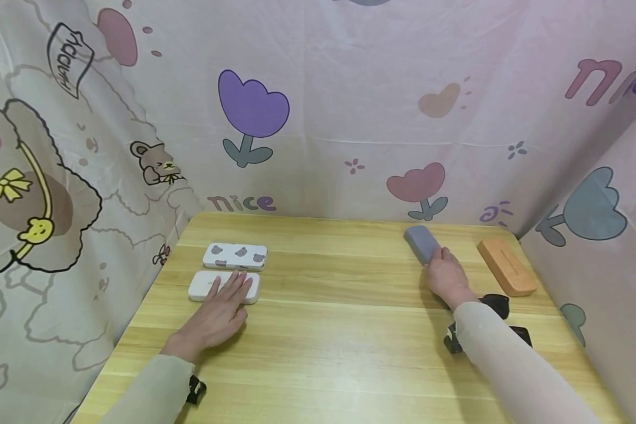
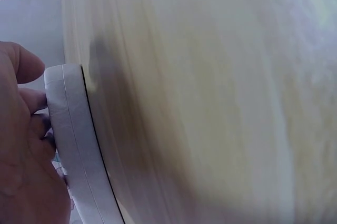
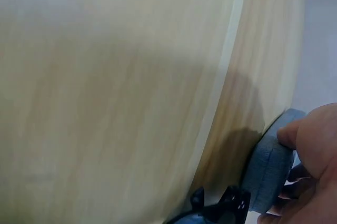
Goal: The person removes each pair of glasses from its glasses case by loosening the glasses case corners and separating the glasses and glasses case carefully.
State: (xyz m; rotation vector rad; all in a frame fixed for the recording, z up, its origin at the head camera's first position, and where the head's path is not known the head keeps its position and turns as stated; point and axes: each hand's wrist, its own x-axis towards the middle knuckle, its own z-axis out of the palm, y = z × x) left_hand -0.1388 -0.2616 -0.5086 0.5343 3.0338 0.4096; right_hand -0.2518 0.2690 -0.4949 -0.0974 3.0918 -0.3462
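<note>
My left hand (image 1: 217, 318) lies with spread fingers over a white glasses case (image 1: 198, 287) at the left of the table. In the left wrist view, the side of that case (image 2: 79, 145) shows beside the thumb and fingers. Just behind it is a second white case with a bear print (image 1: 235, 256). Over at the right, my right hand (image 1: 447, 277) grips the near end of a blue-grey glasses case (image 1: 420, 241). The right wrist view shows the thumb on one side of this case (image 3: 268, 163) and curled fingers on the other.
An orange glasses case (image 1: 507, 267) lies near the table's right edge. Black sunglasses (image 1: 495, 305) sit beside my right wrist, partly hidden by the sleeve. Printed cloth (image 1: 323, 118) hangs behind the wooden table (image 1: 339, 330) and along both sides.
</note>
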